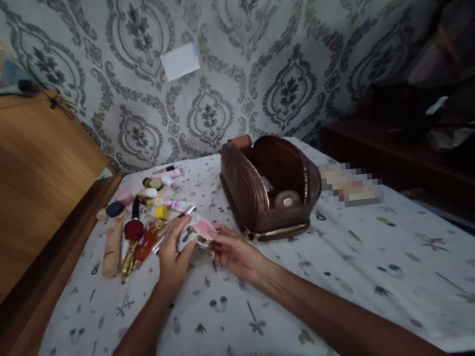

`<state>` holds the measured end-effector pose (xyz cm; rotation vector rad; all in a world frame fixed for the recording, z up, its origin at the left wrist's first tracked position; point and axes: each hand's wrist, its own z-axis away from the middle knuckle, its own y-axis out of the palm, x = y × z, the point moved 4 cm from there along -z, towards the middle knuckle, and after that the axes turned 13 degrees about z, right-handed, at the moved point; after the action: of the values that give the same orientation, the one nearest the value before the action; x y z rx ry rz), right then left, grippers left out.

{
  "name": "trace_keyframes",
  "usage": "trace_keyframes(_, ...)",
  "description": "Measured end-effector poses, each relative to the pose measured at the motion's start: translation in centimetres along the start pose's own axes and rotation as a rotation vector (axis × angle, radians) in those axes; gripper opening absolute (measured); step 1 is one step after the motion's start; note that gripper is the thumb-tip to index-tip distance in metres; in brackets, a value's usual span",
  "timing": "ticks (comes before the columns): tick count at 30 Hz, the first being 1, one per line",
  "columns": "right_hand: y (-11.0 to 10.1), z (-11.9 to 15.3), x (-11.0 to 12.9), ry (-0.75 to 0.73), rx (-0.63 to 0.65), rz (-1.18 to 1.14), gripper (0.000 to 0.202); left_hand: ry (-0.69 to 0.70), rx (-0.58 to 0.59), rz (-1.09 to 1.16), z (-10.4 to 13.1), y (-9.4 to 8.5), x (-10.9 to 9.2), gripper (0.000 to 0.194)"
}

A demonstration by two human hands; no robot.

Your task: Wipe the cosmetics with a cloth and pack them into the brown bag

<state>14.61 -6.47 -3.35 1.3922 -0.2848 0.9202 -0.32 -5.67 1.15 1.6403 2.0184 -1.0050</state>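
Between my two hands, a little above the table, is a small pink and white item with a shiny rounded edge; its exact kind does not show. My left hand grips its left side, the fingers curled over the top. With thumb and fingers, my right hand pinches the right edge. Just behind the right hand stands a brown zip bag, gaping at the top, its inside mostly dark. Left of my left hand lie makeup things, among them a beige tube, a dark red round-ended item and an orange bottle.
A patterned white cloth covers the table. More cosmetics, including a yellow cap and a dark-lidded jar, lie at the left. A wooden panel borders that side. Something pixelated lies right of the bag.
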Motion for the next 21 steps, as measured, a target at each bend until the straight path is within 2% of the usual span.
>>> trace_keyframes(3,0.3,0.1,-0.2,0.012,0.020,-0.060,0.036,0.061,0.045,-0.024,-0.1,0.2,-0.4,0.034)
trace_keyframes(7,0.6,0.2,-0.4,0.012,0.069,-0.089,0.032,0.064,0.206,-0.114,0.2,1.3,-0.2,0.058)
trace_keyframes(10,0.6,0.3,-0.7,0.050,0.085,-0.037,0.034,0.035,0.230,-0.174,0.3,1.5,-0.1,0.069)
trace_keyframes(13,0.6,0.3,-0.7,0.035,0.084,0.039,0.041,0.056,0.189,-0.169,0.2,1.1,-0.4,0.063)
trace_keyframes(18,0.3,0.0,-0.5,-0.050,0.050,0.162,0.036,0.128,0.183,-0.115,-0.3,0.4,-1.2,0.048)
trace_keyframes(21,0.2,-0.1,-0.6,-0.058,0.054,0.170,0.049,0.170,0.195,-0.073,-0.5,0.3,-1.6,0.040)
